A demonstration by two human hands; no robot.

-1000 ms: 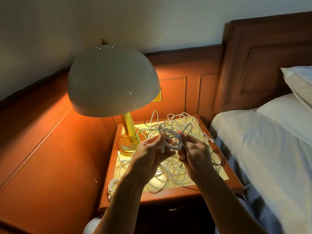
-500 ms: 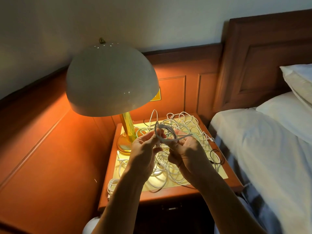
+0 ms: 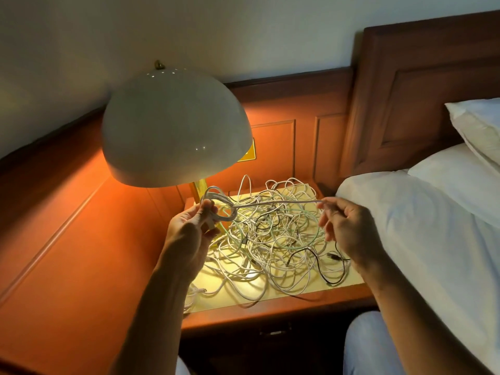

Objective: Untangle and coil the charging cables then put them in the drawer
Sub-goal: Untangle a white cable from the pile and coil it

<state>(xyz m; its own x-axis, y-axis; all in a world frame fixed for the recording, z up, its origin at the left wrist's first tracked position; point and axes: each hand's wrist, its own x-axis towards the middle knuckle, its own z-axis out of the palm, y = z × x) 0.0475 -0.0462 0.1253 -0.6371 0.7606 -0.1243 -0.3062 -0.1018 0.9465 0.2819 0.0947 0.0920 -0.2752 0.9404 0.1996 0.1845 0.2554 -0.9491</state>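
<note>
Thin white charging cable point(image 3: 281, 202) stretched taut, mid-frame.
Left hand point(image 3: 189, 234) fingers grip its coil; right hand point(image 3: 349, 228) fingers apparently pinch the end.

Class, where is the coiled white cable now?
In the head view, left of centre, the left hand grips the coiled cable by the lamp, above the tangle.

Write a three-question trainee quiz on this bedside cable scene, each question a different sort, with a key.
1. True or false: the left hand holds a coiled part of the white cable.
2. Multiple choice: the right hand A) hangs idle; B) pinches the white cable's stretched run; C) is curled, holding nothing.
3. Short answer: what colour is the darkest cable, at the right edge of the tangled pile on the nightstand?
Key: 1 true; 2 B; 3 black.
</note>
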